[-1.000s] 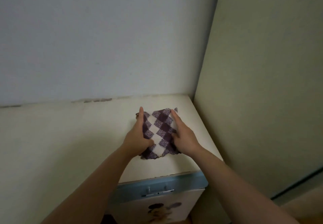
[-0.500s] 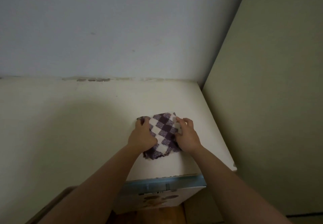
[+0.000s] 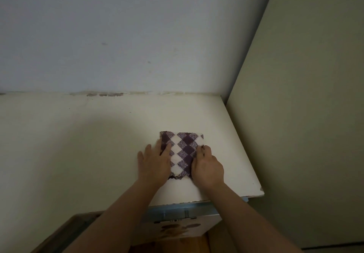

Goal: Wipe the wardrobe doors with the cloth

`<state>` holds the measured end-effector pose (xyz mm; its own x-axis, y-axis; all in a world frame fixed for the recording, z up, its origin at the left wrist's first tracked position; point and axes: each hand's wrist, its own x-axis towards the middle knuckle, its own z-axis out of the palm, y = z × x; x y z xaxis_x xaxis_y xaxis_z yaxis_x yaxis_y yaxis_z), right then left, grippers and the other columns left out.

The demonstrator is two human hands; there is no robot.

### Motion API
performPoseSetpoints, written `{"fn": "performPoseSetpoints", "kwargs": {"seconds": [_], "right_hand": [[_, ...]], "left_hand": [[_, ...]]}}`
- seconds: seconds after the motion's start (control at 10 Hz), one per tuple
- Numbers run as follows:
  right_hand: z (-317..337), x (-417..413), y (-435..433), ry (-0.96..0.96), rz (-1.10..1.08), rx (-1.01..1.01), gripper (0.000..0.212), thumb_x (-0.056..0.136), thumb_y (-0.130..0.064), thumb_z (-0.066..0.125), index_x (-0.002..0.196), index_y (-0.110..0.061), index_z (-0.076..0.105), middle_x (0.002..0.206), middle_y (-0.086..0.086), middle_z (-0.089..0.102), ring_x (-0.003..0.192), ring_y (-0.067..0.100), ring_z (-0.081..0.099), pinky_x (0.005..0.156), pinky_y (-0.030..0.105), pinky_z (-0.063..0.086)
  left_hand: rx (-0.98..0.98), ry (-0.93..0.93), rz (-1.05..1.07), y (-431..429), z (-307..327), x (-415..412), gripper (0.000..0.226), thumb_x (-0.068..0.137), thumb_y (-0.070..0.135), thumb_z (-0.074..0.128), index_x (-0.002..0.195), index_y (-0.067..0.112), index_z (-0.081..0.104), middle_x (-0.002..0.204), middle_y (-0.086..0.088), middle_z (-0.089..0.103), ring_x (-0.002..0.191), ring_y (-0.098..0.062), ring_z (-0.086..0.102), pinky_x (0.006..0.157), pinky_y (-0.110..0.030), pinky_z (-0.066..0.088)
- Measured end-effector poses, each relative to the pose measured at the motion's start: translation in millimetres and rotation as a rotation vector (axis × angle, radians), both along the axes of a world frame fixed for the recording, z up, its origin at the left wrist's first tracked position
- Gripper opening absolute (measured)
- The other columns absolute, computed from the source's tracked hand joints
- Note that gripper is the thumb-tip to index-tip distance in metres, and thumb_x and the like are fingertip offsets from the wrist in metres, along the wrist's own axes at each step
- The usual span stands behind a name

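A purple-and-white checked woven cloth [image 3: 182, 152] lay folded into a neat, compact rectangle on the cream painted top of a low cabinet [image 3: 232, 154], where a second before it had been a looser, wider shape set further back toward the corner. The left hand [image 3: 154, 164] rested flat and open on the cloth's left edge, fingers spread and pressing down; the right hand [image 3: 206, 167] covered the cloth's right edge with its fingers curled, pinching the fabric at that side. The view had also tipped downward since then, showing more of the cabinet's blue-trimmed front [image 3: 183, 209] below the cloth. To the right of the cloth stood a tall, pale olive flat panel [image 3: 305, 114], probably the wardrobe door, and it was well apart from the cloth. Judging by this, the folding looked almost done and no wiping had started; lifting the pad and carrying it to that panel seemed the likely next step.
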<state>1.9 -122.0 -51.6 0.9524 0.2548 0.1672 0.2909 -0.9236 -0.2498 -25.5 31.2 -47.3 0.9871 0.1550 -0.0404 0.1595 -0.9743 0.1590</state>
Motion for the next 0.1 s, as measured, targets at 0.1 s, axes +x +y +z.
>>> {"fn": "performPoseSetpoints", "kwargs": {"seconds": [0.1], "right_hand": [[9.4, -1.3, -3.3, 0.098, -0.002, 0.004, 0.038, 0.091, -0.023, 0.049, 0.125, -0.006, 0.051, 0.125, 0.013, 0.049, 0.075, 0.026, 0.060, 0.055, 0.028, 0.041]], "left_hand": [[-0.003, 0.019, 0.035, 3.8, 2.0, -2.3, 0.051, 0.098, 0.043, 0.020, 0.146, 0.032, 0.011, 0.157, -0.007, -0.002, 0.141, -0.032, 0.007, 0.110, -0.052, 0.013]]}}
